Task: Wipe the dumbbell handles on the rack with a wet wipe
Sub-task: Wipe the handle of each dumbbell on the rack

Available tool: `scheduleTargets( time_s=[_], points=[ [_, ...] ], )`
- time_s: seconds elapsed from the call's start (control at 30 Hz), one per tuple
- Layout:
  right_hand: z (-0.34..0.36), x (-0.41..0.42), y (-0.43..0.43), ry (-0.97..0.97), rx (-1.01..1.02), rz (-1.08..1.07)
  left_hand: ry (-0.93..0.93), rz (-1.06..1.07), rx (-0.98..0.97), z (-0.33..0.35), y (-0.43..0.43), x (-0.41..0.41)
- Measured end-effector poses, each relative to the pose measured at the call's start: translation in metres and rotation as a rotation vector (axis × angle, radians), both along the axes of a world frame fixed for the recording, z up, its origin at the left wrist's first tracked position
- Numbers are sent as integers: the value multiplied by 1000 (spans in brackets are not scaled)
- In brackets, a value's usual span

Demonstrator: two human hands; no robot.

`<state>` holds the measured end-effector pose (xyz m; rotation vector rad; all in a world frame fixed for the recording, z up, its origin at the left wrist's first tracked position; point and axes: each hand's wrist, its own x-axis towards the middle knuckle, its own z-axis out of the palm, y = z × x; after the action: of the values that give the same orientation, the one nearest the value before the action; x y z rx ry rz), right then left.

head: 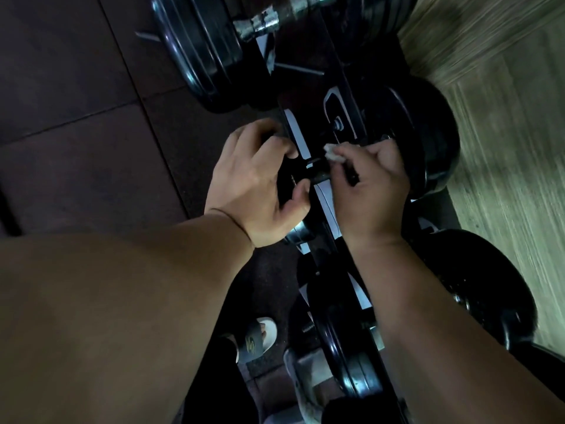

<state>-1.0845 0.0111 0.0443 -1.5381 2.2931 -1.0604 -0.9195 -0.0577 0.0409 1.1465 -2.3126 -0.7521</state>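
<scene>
Gripping the near end of the dumbbell point(428, 133) at frame centre with the curled left hand point(260, 179), probably to steady it on the rack point(342, 84), while pinching the wet wipe point(331, 152) against its handle point(319, 177) in the right hand point(373, 185) fingers point(348, 155).

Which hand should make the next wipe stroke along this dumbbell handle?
Right. The right hand pinches the wet wipe right at the dumbbell handle. The left hand holds no wipe; it grips the end plate, probably steadying the dumbbell.
</scene>
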Motion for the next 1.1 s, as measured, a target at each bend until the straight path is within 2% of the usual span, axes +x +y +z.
scheduleTargets(
  time_s=[0.13,0.27,0.37,0.47,0.63,0.77,0.83,0.9,0.97,1.1],
  points=[
    [-1,15,9,1,35,148,-1,-4,10,0,0,0],
    [7,9,3,-35,6,49,7,-2,4,0,0,1],
    [10,9,-7,-75,106,20,12,-3,6,1,0,0],
    [11,10,-5,-88,193,143,10,-2,-1,1,1,0],
    [13,-2,-1,-119,155,190,17,4,-35,1,1,-1],
    [11,-6,2,-62,177,310,25,-4,-47,-1,0,0],
    [9,-13,2,-33,140,258,29,-7,-41,-2,1,-1],
    [10,-20,0,-14,64,88,31,-5,-33,-1,1,-1],
    [10,-13,1,-4,70,-21,32,-5,-27,0,1,-1],
    [2,19,15,80,224,219,30,-10,-15,1,1,0]
  ],
)
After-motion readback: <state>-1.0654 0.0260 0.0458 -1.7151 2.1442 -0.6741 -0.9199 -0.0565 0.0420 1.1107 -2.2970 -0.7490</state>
